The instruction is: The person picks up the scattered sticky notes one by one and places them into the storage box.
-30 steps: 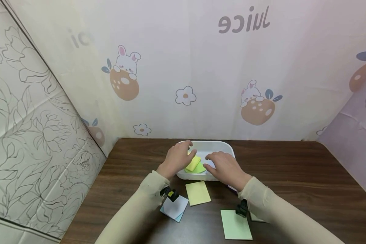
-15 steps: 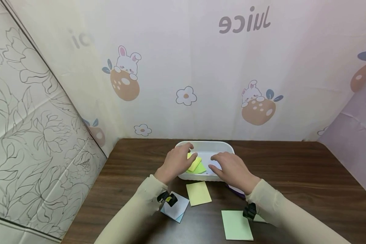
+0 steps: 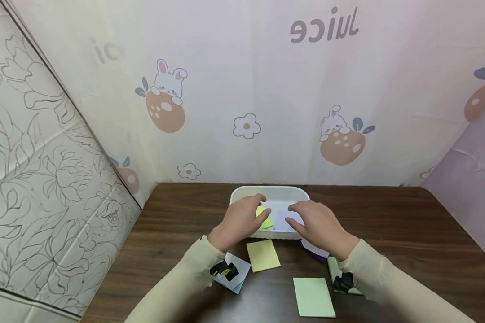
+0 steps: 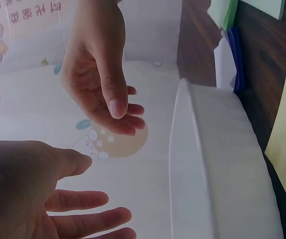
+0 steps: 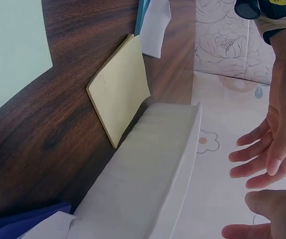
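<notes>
Left grip (image 3: 242, 219) and right grip (image 3: 316, 223) hung relaxed, empty, over white tray (image 3: 272, 235) on counter (image 3: 182, 224); yellow-green paper (image 3: 266, 220) lay inside. Likely risk: low withdrawal could have snagged tray, tilting it, or nudged pale-yellow pad (image 3: 263, 256).

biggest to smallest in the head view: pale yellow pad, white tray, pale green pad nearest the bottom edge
1. White tray
2. Pale green pad nearest the bottom edge
3. Pale yellow pad
This is apparent size only; the green one lies nearer the camera, so the pads' true order is unsure.
</notes>
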The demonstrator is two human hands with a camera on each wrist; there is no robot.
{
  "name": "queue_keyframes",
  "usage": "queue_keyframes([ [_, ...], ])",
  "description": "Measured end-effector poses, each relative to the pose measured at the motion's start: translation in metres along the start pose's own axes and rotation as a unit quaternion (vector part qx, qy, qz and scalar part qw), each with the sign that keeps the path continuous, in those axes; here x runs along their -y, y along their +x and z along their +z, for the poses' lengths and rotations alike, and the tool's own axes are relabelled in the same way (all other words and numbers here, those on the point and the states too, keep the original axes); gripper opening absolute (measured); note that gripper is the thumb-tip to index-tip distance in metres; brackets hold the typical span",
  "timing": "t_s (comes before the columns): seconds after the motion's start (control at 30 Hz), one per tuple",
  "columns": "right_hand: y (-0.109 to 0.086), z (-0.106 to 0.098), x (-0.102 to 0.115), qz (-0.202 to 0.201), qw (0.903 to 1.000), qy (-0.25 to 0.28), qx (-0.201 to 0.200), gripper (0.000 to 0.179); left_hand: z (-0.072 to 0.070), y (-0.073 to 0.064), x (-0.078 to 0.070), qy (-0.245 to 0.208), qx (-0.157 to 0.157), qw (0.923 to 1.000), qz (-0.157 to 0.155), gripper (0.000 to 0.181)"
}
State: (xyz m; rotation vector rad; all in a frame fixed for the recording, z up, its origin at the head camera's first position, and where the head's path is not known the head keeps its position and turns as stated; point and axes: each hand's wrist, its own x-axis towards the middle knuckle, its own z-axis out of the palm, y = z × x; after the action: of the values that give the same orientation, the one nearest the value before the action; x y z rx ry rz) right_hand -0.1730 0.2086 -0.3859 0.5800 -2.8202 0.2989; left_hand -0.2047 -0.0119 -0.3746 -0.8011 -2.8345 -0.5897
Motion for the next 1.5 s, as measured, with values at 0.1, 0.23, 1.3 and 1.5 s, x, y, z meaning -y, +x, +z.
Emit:
queue_keyframes([
  [0.1,-0.003,-0.003,-0.004,0.003,1.0,0.0,-0.004,0.033,0.0,-0.001,-0.005,0.001,0.004,1.0,0.006,0.033],
  [0.23,-0.006,-0.006,-0.011,0.011,0.9999,0.002,-0.006,0.032,0.001,-0.003,-0.01,0.008,0.01,0.9998,0.016,0.034],
  [1.3,-0.036,0.011,-0.063,0.104,0.9932,0.021,0.049,0.037,0.03,-0.021,-0.058,0.06,0.033,0.9876,0.142,0.031],
  [1.5,-0.041,0.024,-0.068,0.106,0.9913,0.026,0.074,0.038,0.04,-0.024,-0.064,0.074,0.031,0.9834,0.163,0.029],
])
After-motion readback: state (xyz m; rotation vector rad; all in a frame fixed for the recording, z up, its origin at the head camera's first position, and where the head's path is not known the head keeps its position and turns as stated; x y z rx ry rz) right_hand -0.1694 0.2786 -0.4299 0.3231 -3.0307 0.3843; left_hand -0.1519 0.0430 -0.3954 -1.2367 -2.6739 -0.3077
